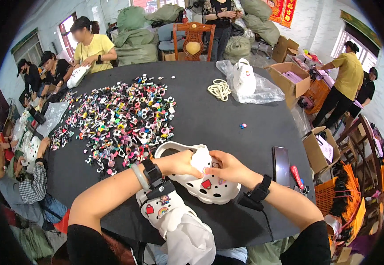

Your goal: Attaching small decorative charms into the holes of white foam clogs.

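A white clog (pixel 216 195) with round holes lies tilted on the dark table in front of me, toe to the right. Several charms decorate its upper, among them a red one (pixel 206 183). My left hand (pixel 182 164) reaches over the opening, thumb and fingers closed around a white piece (pixel 201 158) whose kind I cannot make out. My right hand (pixel 231 169) grips the clog's upper from the right, its thumb meeting my left thumb and its fingers partly hidden. Nearer to me is a second white clog (pixel 156 215) with charms, white crumpled material (pixel 190 243) at its end.
A wide heap of colourful charms (pixel 121 119) covers the left of the table (pixel 201 119). A phone (pixel 281 165) and a red tool (pixel 296 176) lie right. Farther off are a cord bundle (pixel 219 89), a plastic bag (pixel 267 90) and another clog (pixel 244 79). Several people work around.
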Available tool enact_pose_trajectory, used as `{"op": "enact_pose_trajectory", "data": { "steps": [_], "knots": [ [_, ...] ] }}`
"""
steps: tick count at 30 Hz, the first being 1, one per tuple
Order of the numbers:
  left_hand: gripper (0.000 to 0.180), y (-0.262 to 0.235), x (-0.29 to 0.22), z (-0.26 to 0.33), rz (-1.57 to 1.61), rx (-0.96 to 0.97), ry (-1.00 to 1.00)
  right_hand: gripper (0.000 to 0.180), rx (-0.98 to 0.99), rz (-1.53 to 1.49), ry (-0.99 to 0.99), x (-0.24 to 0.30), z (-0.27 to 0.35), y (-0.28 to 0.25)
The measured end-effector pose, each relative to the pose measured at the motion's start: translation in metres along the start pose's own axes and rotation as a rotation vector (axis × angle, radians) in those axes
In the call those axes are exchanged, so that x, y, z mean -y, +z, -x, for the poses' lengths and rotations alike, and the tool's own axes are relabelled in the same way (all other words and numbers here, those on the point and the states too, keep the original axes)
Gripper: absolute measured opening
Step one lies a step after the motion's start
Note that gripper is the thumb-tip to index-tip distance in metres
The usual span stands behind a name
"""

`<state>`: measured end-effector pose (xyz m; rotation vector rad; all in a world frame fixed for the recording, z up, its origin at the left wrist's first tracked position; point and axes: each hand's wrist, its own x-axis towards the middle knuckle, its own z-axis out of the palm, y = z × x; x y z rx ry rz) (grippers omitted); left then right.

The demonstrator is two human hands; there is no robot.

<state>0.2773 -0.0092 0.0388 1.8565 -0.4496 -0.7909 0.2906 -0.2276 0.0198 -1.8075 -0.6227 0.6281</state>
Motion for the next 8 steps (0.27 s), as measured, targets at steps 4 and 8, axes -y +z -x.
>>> {"op": "enact_pose_trajectory", "data": {
  "steps": [4, 8],
  "knots": [
    [0.041, 0.0, -0.001, 0.0, -0.063, -0.024, -0.031, 0.054, -0.03, 0.083, 0.089, 0.012, -0.002, 0.001],
    [0.047, 0.0, 0.001, 0.0, 0.003, 0.001, 0.012, 0.06, 0.044, -0.234, 0.01, -0.002, 0.005, -0.005]
  ]
}}
